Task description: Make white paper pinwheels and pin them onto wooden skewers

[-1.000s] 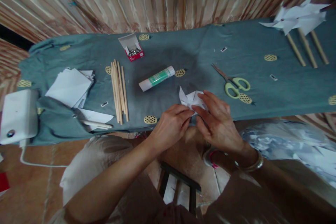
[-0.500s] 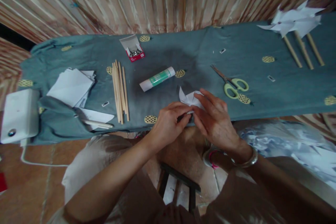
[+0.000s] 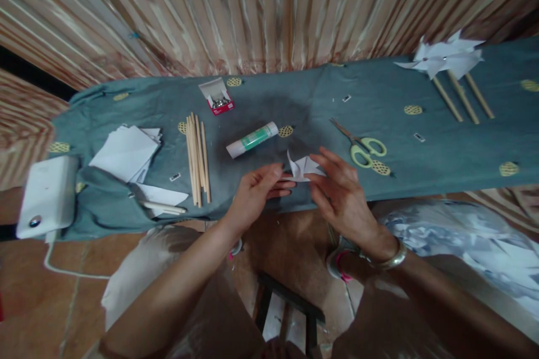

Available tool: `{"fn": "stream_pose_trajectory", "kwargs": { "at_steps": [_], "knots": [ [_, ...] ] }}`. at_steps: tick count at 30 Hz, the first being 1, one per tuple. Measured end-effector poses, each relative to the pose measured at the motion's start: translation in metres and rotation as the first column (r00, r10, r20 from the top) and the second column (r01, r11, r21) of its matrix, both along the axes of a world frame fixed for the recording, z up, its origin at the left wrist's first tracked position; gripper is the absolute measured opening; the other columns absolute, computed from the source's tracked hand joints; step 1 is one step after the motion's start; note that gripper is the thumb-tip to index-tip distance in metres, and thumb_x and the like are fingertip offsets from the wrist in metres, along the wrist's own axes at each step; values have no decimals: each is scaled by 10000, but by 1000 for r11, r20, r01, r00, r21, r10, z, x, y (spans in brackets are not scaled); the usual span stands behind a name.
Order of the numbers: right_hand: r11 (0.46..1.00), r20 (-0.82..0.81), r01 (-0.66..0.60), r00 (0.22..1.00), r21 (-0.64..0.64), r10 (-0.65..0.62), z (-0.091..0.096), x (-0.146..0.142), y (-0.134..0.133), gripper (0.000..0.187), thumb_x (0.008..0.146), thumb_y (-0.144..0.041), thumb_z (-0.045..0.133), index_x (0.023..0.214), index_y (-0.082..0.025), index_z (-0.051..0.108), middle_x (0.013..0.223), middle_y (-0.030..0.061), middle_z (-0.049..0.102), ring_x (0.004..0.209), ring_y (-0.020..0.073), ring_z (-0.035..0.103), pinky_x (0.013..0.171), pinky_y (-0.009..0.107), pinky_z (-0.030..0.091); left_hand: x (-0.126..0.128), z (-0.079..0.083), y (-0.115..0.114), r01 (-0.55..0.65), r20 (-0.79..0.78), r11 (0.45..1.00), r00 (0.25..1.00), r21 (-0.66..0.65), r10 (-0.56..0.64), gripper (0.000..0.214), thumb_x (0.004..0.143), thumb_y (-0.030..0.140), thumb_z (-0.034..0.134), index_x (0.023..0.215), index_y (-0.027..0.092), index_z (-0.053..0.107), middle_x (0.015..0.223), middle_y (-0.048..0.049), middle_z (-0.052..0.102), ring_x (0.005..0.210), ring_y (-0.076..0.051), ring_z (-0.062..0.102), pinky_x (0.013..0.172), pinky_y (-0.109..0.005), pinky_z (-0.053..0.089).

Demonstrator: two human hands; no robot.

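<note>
A white paper pinwheel, its points folded inward and one standing up, is held between my hands above the table's near edge. My left hand pinches its left side, thumb on top and fingers beneath. On the other side my right hand grips the right part of the paper, with thumb and fingertips touching it. Just beyond lies a glue stick with a green label. Scissors with light green handles rest to the right, blades pointing away.
Left of the glue stick lie several wooden sticks, a red box of metal pins and a paper stack. A white device with a cable sits far left. Finished pinwheels on sticks lie at the far right.
My left hand has shifted left and its fingers have straightened under the paper. The pinwheel now shows more of its folded points. The whole view has shifted slightly.
</note>
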State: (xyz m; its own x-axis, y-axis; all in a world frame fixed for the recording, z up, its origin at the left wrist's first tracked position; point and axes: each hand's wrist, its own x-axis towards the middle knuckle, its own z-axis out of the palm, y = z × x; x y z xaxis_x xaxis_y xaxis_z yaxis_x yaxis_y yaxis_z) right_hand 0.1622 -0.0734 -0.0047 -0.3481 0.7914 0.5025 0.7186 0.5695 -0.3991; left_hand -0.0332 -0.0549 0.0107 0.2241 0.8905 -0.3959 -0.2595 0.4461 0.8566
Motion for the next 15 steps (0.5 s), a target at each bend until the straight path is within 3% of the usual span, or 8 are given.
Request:
{"fn": "stream_pose_trajectory", "kwargs": {
  "at_steps": [4,9,15],
  "knots": [
    [999,9,-13,1000,41,12,2,-3,-1,181,920,-138,522,1047,-174,646,1294,152,628,1353,317,471,1012,516,457,11,2,2,57,146,994,988,-95,-43,490,677,545,791,915,123,722,899,-116,758,776,-214,724,739,-318,571],
    [994,105,-52,994,101,41,4,-2,-3,231,907,-110,541,1114,-180,615,1305,167,623,1367,319,455,1010,522,446,15,4,4,82,162,995,984,-53,-72,410,666,438,822,938,143,738,960,-82,744,845,-188,689,738,-280,552],
    [984,208,-69,978,163,34,9,-1,-5,289,903,-107,558,1187,-158,580,1336,202,593,1382,319,430,995,504,446,21,2,3,11,164,999,986,-47,-4,360,635,306,848,937,147,732,858,-41,739,746,-133,655,746,-250,498]
  ]
}}
